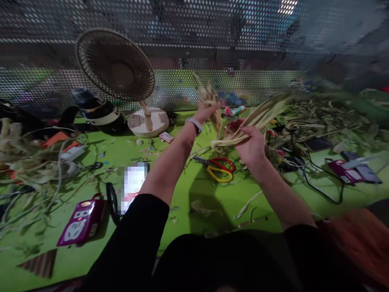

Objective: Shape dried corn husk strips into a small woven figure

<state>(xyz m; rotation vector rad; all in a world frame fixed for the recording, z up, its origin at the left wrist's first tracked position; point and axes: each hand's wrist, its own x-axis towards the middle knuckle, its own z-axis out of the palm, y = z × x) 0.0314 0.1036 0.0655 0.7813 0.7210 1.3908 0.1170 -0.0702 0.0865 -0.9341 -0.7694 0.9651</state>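
Note:
My left hand (207,112), with a pale band on the wrist, is raised over the back of the green table. Its fingers close round a small knotted piece of dried corn husk (209,94), which sticks out above and below them. To the right, my right hand (251,147) grips a long bundle of pale husk strips (264,114). The bundle's gathered end points left and its loose strips fan up and right. Scissors (220,168) with one red and one yellow handle lie on the table below the hands.
A round fan (117,69) and a dark bottle (97,111) stand at the back left, before a perforated metal screen (176,87). Husk heaps (316,117) lie right. Purple power strips (80,223), cables and a lit phone (133,184) lie about.

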